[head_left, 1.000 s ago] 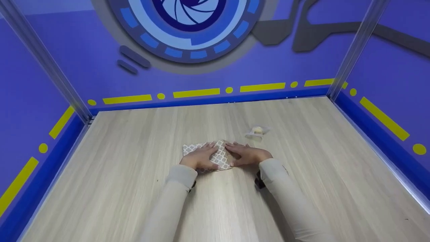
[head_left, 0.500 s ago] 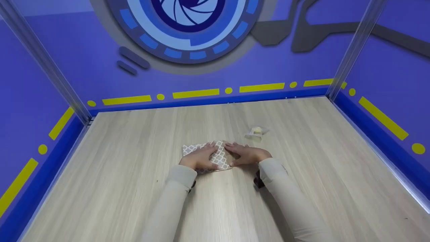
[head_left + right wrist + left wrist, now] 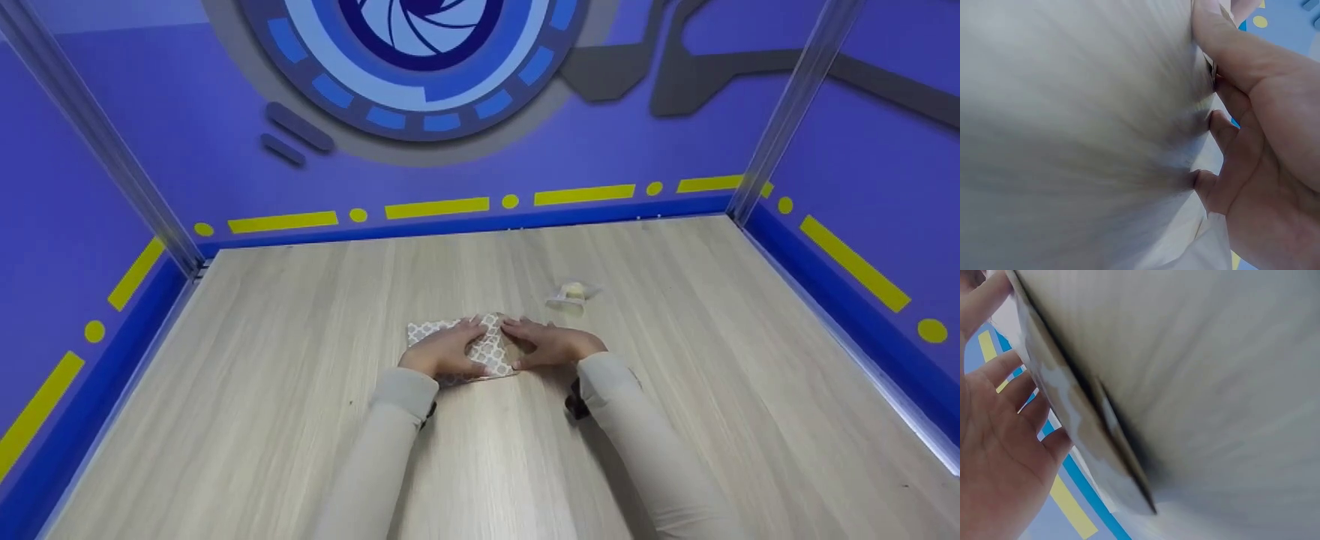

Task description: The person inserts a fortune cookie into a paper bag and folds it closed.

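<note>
One patterned tan-and-white piece [image 3: 493, 352] lies on the wooden table [image 3: 262, 390], its far left corner showing past the left hand [image 3: 448, 352]. That hand rests across the top, fingers spread and thumb apart, near the close edge. Next comes the right hand [image 3: 553, 345], also spread, along the piece's right edge, thumb at the near corner. Beyond its fingers, apart from them, sits a small pale object in clear wrapping [image 3: 574, 294].

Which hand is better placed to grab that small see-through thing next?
Probably the right hand: the small see-through thing lies just beyond it, while the left hand, farther away, lies across the patterned piece.
</note>
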### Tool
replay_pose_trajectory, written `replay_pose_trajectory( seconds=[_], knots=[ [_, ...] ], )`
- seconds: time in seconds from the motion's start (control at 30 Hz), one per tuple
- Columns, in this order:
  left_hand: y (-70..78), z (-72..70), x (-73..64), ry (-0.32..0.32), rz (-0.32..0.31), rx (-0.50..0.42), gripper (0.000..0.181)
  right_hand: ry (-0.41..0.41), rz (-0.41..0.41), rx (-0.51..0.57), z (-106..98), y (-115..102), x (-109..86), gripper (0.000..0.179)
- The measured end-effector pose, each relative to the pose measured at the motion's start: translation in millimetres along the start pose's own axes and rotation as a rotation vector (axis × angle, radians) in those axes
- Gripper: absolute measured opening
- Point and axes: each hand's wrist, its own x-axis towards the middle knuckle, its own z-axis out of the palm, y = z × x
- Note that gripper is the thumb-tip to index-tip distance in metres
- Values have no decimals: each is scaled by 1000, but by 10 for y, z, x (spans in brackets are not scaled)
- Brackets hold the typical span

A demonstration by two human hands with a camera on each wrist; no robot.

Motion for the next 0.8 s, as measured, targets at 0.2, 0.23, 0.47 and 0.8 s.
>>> replay_pose_trajectory(
  seconds=[0.2, 0.23, 0.47, 0.8],
  knots=[
    [-12, 5, 6, 15, 3, -1, 73, -4, -5, 13, 4, 16, 8, 74],
    [-13, 4, 4, 19, 4, 4, 73, -6, -8, 16, 1, 17, 8, 74],
    [-27, -2, 6, 54, 41, 55, 71, -20, -28, -4, -16, 23, 13, 69],
    [-34, -9, 17, 58, 71, 95, 75, -18, -23, -40, -17, 26, 39, 67]
  ],
)
